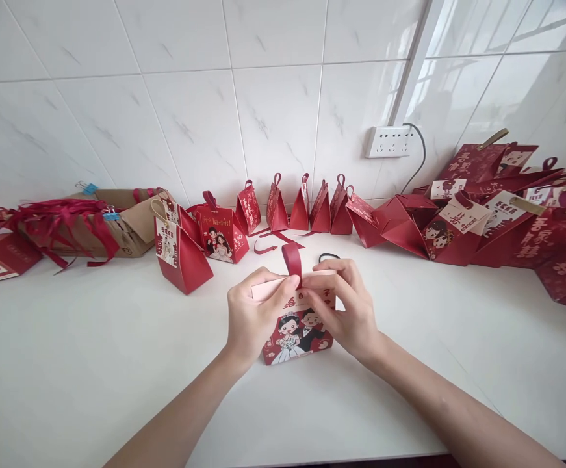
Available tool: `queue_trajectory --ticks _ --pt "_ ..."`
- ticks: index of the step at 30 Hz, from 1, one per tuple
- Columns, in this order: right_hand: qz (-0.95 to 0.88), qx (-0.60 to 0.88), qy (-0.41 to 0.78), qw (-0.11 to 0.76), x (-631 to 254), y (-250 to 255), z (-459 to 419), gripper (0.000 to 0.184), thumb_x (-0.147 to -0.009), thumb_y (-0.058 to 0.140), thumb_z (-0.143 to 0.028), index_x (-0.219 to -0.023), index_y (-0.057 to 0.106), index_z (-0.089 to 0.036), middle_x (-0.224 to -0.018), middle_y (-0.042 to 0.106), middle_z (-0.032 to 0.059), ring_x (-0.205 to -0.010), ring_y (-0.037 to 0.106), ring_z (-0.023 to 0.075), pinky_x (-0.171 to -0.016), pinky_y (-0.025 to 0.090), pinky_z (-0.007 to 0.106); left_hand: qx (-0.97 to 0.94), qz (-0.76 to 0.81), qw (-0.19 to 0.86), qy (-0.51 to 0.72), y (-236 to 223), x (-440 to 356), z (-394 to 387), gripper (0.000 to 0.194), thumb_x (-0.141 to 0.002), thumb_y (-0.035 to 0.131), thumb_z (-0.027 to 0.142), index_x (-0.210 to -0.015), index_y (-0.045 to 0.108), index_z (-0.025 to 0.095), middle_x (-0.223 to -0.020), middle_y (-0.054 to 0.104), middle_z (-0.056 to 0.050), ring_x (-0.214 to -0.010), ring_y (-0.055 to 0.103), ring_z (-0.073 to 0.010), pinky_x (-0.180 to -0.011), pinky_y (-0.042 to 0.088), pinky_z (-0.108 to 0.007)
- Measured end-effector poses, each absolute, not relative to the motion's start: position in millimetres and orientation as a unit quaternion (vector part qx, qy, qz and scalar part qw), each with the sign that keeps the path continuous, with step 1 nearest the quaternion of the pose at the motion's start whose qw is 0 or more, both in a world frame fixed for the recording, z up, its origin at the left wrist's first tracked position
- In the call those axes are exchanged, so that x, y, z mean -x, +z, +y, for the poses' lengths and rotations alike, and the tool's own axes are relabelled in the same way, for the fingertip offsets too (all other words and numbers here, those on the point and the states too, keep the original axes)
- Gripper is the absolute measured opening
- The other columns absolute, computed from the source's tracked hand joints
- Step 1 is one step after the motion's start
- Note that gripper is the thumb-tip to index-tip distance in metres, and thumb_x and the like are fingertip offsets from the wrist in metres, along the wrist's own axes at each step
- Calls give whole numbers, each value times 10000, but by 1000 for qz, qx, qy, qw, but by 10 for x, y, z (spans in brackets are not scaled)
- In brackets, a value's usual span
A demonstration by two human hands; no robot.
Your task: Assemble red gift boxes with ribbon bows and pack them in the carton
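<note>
A red and pale pink candy box (298, 335) with a cartoon bride and groom stands upright on the white table in front of me. From its top edge rises a loop of dark red ribbon (292, 259). My left hand (253, 315) pinches the box top at the ribbon's base, thumb on the near face. On the other side, my right hand (348, 309) has its fingers bent over the top edge, thumb and fingertips close to the ribbon. The fingers partly cover the box's upper face and the ribbon's lower end.
Behind stand several finished red boxes (277, 208) along the tiled wall. An open cardboard box (139, 227) with red ribbons (63, 218) is at left, near a red box (185, 260). More boxes (458, 227) pile up at right. A power strip (390, 142) hangs on the wall.
</note>
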State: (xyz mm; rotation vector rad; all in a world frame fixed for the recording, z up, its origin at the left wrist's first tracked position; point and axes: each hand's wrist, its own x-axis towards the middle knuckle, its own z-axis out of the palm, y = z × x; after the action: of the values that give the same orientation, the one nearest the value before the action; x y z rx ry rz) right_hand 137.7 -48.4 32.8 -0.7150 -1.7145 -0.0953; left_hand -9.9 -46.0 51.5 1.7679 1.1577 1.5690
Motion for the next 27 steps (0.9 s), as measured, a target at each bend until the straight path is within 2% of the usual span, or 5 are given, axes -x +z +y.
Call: queue_trajectory --ticks 4,7,13,18,27 --pt "-719 317 41 617 -1385 312 -491 129 -866 567 -145 -945 548 -245 -875 563 31 -830 585 168 -652 524 297 -648 419 253 584 507 86 -473 204 -775 670 342 -639 678 191 -573 585 24 -542 551 -105 -538 459 -197" --pt "-675 342 145 637 -1382 323 -513 217 -843 610 -226 -1023 489 -240 -877 593 27 -768 598 160 -587 509 272 -651 405 250 591 501 68 -489 166 -771 678 317 -653 691 202 -578 581 29 -539 548 -98 -533 456 -189" --pt "-641 374 282 608 -1375 412 -562 138 -849 590 -343 -832 539 -216 -736 588 -1 -581 540 116 -475 447 226 -651 391 246 602 498 46 -500 139 -760 690 289 -649 696 206 -569 569 33 -537 549 -94 -519 456 -181" --pt "-644 393 274 597 -1368 421 -565 157 -837 593 -354 -815 509 -223 -679 556 -13 -539 513 115 -422 401 221 -633 401 273 603 497 45 -500 154 -766 687 316 -669 711 199 -578 590 24 -539 560 -98 -506 456 -176" --pt "-678 335 204 622 -1390 413 -532 72 -847 592 -243 -852 522 -225 -793 634 7 -707 610 135 -574 501 240 -656 368 291 591 502 73 -472 121 -774 678 270 -675 701 203 -608 592 31 -572 567 -85 -541 458 -159"
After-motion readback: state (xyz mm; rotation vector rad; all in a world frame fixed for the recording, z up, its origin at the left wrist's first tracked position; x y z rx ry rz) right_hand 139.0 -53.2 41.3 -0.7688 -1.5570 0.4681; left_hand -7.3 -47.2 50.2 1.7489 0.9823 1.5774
